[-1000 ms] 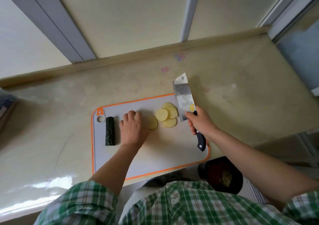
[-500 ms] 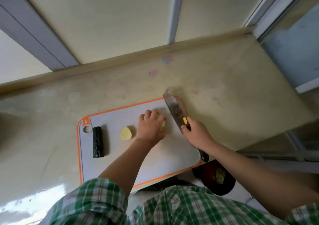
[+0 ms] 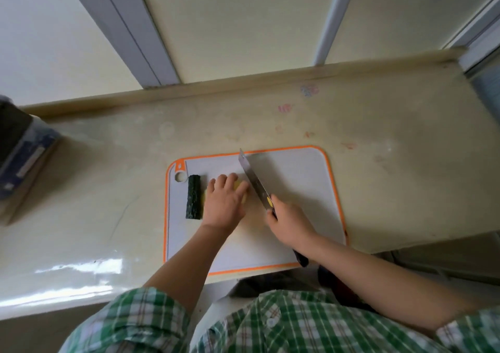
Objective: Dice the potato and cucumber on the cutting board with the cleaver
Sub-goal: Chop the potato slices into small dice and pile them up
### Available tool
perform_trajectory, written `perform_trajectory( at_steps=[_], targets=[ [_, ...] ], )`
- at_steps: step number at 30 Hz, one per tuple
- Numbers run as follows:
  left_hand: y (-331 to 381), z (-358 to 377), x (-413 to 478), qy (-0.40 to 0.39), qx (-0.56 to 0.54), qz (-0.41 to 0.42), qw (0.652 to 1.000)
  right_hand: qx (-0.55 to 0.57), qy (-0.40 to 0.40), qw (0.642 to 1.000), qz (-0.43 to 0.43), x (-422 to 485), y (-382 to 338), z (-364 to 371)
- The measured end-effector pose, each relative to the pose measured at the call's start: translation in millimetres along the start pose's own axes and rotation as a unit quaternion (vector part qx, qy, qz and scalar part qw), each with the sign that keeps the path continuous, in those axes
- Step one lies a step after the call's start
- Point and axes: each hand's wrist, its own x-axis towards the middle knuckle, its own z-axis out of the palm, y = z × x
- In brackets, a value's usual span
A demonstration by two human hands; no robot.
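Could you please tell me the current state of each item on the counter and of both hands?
board: flat on the counter.
cucumber: uncut, lying at the board's left end.
left hand: holds the potato down.
potato: mostly hidden under the left hand.
right hand: grips the cleaver handle.
cleaver: blade just right of the potato.

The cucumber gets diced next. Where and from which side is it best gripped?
Probably grip the cucumber piece across its middle from above: it lies flat, long axis pointing away, left flank free, left hand crowding its right.
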Motion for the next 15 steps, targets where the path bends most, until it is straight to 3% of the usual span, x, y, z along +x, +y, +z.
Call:
perform_trajectory(
  at_steps=[9,12,15],
  targets=[
    [-37.7,-3.6,-25.1,0.061,-0.094,-0.090,0.990,0.066,0.028,0.997,0.035,7.3,-15.5,-1.7],
    [-47.8,-4.3,-26.5,0.032,-0.156,-0.077,0.984,0.102,0.010,0.993,0.065,9.5,-3.5,-4.3],
    [-53.5,-2.8,-25.5,0.027,-0.130,-0.061,0.989,0.131,-0.015,0.988,0.083,10.6,6.5,-3.4]
  ],
)
